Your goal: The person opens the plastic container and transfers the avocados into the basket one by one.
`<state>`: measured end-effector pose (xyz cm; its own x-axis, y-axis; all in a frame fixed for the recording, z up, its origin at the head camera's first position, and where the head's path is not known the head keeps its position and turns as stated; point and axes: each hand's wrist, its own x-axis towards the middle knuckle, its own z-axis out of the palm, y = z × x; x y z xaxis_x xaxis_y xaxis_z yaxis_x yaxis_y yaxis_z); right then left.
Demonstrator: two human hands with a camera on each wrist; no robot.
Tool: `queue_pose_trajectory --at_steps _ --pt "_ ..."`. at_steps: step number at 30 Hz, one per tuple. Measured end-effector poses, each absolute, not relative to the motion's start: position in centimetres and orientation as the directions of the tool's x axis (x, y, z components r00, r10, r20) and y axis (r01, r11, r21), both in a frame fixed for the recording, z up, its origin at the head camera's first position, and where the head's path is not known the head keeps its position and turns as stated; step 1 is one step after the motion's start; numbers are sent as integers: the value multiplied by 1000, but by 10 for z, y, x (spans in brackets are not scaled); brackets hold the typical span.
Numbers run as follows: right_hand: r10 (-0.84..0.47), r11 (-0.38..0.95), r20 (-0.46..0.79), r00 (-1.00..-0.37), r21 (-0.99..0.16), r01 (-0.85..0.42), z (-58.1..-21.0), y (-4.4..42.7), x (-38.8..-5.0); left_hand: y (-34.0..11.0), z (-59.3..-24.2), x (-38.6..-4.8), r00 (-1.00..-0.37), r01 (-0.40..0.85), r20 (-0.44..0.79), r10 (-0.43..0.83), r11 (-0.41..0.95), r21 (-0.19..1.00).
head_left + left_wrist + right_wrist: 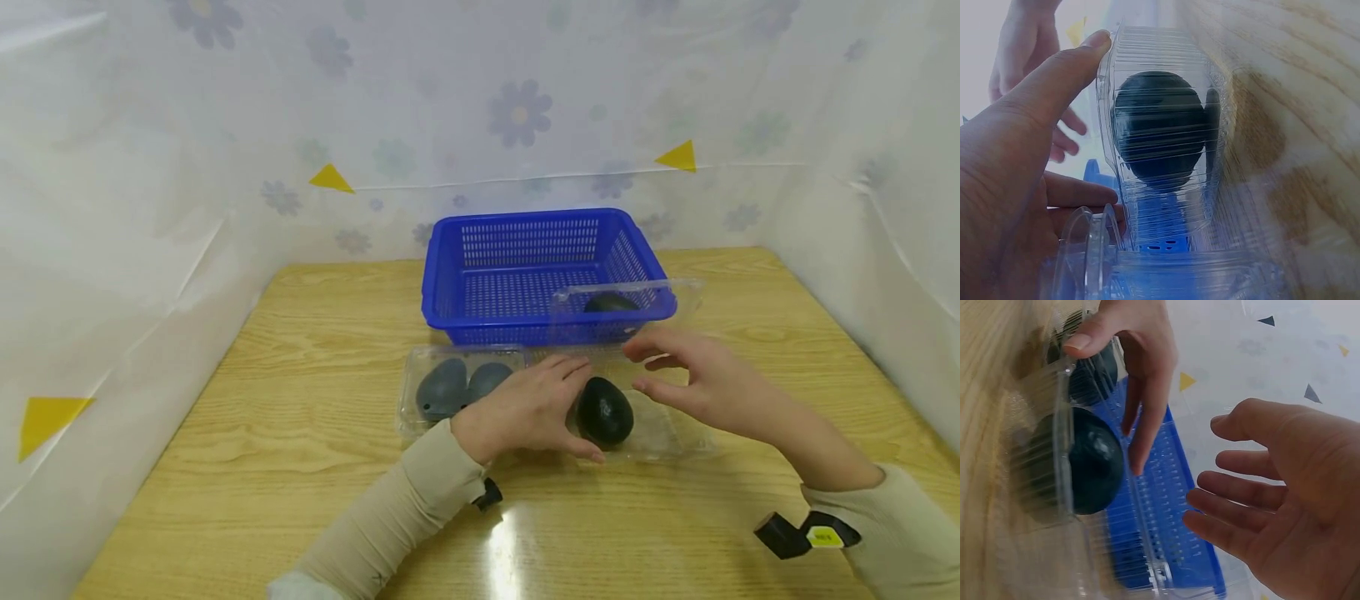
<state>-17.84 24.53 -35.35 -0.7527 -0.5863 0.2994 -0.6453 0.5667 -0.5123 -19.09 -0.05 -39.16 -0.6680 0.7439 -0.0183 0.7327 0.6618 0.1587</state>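
A dark green avocado (pixel 605 412) lies in an open clear plastic box (pixel 652 433); the right wrist view shows another dark fruit (pixel 1094 375) beside it, partly behind the left hand. My left hand (pixel 525 408) spans the box's left part, fingers extended, thumb touching the near rim (pixel 1107 119). Over the box's right side, my right hand (pixel 705 379) hovers with fingers apart and nothing in them. The clear lid (pixel 566 312) stands raised against the basket's front, and a dark oval shape (pixel 611 302) shows through it; whether fruit or reflection, I cannot tell.
Behind the boxes stands a blue perforated basket (pixel 450 329). Left of the open box, a clear box (pixel 405 408) holds two dark fruits (pixel 442 389), partly behind my left hand. The wooden table (pixel 315 400) meets flowered sheeting (pixel 435 100) at the back and sides.
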Motion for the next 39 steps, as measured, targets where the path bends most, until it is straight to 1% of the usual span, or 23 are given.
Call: queue_pose_trajectory --at_steps 3,6,12,15,19,25,31,35,39 --pt "-587 559 299 -752 -523 -644 -363 244 -178 -1 -391 -190 -666 734 -17 746 660 161" --pt "-578 561 280 -767 -545 -623 -372 242 -176 -1 -390 -190 -664 736 -18 748 657 164" --pt "-552 588 191 -812 -601 -541 -385 237 -176 -1 -390 -190 -661 741 -26 750 657 139" --pt "-547 611 145 -824 -604 -512 -391 235 -177 -1 -389 -189 -661 742 -34 750 659 124" --pt "-539 636 121 -833 -590 -497 -396 232 -179 -1 -389 -189 -663 739 -43 747 663 125" --pt "-538 661 128 -833 -549 -512 -405 226 -181 0 -388 -189 -659 742 -48 751 659 122" --pt "-535 667 96 -839 -561 -490 -409 222 -181 0 -389 -190 -653 749 -36 756 653 112" --pt "-558 665 96 -824 -543 -513 -408 219 -181 0 -389 -190 -656 746 -42 754 656 114" --pt "-601 646 97 -794 -526 -553 -408 218 -181 -1 -389 -190 -658 743 -48 752 658 125"
